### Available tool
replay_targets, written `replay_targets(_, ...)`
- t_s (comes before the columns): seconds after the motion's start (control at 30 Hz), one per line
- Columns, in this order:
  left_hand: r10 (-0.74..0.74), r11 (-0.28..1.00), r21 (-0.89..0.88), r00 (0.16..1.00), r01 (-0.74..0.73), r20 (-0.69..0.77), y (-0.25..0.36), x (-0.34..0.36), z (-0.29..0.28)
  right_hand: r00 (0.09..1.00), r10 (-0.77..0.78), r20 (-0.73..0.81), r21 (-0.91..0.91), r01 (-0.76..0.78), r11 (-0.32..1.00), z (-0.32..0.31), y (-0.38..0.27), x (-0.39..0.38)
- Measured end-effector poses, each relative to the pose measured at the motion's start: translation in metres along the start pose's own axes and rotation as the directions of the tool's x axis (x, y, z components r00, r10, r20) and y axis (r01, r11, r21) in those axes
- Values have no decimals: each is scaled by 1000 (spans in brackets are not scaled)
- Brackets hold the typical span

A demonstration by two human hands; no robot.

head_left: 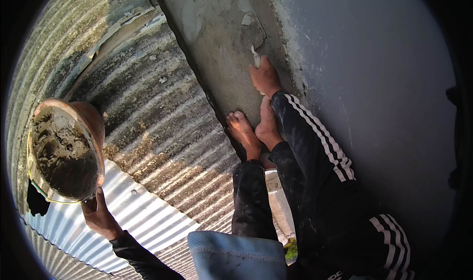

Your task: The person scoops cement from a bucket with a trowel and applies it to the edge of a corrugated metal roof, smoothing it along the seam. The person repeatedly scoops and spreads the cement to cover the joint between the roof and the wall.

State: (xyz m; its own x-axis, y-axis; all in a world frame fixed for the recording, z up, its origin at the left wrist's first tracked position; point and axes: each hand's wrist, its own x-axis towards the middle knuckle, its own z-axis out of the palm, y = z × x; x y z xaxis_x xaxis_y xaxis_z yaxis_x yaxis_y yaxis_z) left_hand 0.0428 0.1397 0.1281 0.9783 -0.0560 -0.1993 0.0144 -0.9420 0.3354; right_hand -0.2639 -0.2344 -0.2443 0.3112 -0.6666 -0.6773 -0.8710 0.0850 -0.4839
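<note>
My left hand (101,215) grips the lower rim of a round orange-brown pan (94,122) and holds it tilted over the corrugated roof at the left. The pan is filled with wet grey mortar (61,152). My right hand (265,75), in a black sleeve with white stripes, reaches up to a rough cement ledge (221,73) and holds a small pale scraping tool (256,58). The tool's tip touches a fresh grey mortar patch (251,33). Just below that hand, my two bare feet (244,132) stand on the ledge.
Weathered corrugated roof sheets (162,112) slope down to the left, with a brighter metal sheet (143,206) below them. A smooth blue-grey wall (374,83) fills the right side. A light blue cloth (236,255) lies at the bottom centre.
</note>
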Motion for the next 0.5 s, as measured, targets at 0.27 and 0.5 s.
replay_targets(0.27, -17, 999, -28, 1000, 17, 11, -3, 1, -1, 971, -73, 226, -117, 102, 988, 59, -21, -36)
replay_targets(0.5, -19, 996, 89, 1000, 19, -5, 0, -1, -2, 992, -122, 30, -10, 123, 992, 17, -19, -36)
